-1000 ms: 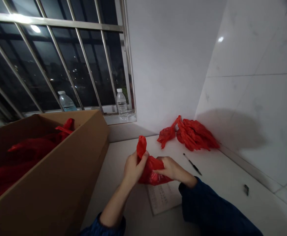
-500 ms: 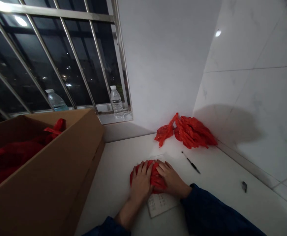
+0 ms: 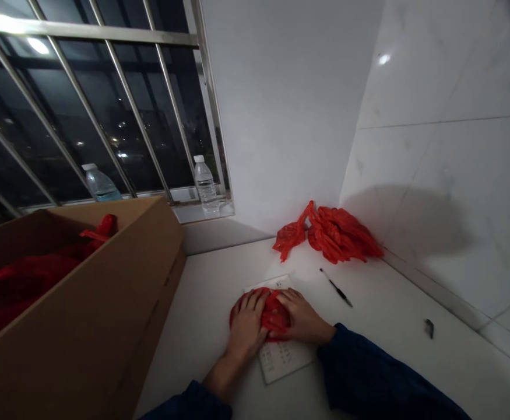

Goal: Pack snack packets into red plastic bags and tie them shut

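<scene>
the red bag (image 3: 275,318) sits on the notebook (image 3: 285,359), which lies on the worktop (image 3: 211,280), and it is right under and between the two hands, with no gap to either. the left hand (image 3: 246,328) covers its left part, fingers slightly spread and curved over the top; the right hand (image 3: 305,318) cups its right side, fingers bent around the edge, though i cannot tell whether they pinch the plastic. neither hand is nearer, since both touch it. the bundle looks rounded, with no clear long axis. well to its left stands the cardboard box (image 3: 119,303) with more red plastic inside; the pen (image 3: 336,287) lies slantwise to the right, and the heap of red bags (image 3: 344,233) rests behind, by the wall.
</scene>
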A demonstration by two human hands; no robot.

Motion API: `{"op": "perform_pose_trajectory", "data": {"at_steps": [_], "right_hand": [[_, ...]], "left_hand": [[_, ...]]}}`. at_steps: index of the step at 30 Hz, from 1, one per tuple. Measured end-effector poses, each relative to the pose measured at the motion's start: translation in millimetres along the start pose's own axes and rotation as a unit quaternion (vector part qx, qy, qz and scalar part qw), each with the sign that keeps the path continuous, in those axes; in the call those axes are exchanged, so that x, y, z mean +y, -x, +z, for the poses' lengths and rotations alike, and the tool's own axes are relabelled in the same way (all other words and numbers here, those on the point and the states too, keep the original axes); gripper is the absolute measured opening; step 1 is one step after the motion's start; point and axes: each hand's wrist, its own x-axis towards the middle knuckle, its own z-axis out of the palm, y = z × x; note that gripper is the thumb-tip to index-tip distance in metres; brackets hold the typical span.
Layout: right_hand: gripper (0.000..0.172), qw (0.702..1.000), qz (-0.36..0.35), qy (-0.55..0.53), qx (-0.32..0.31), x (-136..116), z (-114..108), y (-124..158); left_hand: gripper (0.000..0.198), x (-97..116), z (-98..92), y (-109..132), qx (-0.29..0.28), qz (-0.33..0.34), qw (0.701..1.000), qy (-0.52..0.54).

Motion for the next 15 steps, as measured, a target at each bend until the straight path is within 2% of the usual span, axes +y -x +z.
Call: {"op": "perform_pose_trajectory", "data": {"at_steps": [2, 5, 7, 9, 12, 15], "right_hand": [[0.079, 0.992, 0.031, -0.125, 0.014, 5.6, -10.1, 1.9], [0.059, 0.950, 0.122, -0.264, 0.110, 20.2, -22.3, 3.1], [0.058, 0.933, 0.163, -0.275, 0.163, 31.6, -24.5, 1.9], [0.061, 0.932, 0.179, -0.264, 0.174, 41.2, -22.9, -0.1], [0.063, 0.935, 0.188, -0.252, 0.168, 49.8, -19.3, -2.1], [0.062, 0.939, 0.191, -0.243, 0.152, 53.9, -18.8, -2.0]], "left_hand": [[0.071, 0.1, -4.7, 3.9, 0.002, 0.019, 1.000, 0.001], [0.077, 3.8, -13.0, 11.0, -0.003, 0.050, 0.999, -0.007], [0.066, 9.3, -20.9, 14.2, -0.015, 0.050, 0.998, -0.019], [0.052, 18.0, -35.4, 15.5, -0.029, 0.046, 0.998, -0.027], [0.040, 38.4, -79.1, 21.0, -0.036, 0.060, 0.997, -0.032], [0.032, 63.9, -142.3, 43.9, -0.006, 0.084, 0.996, -0.021]]}}
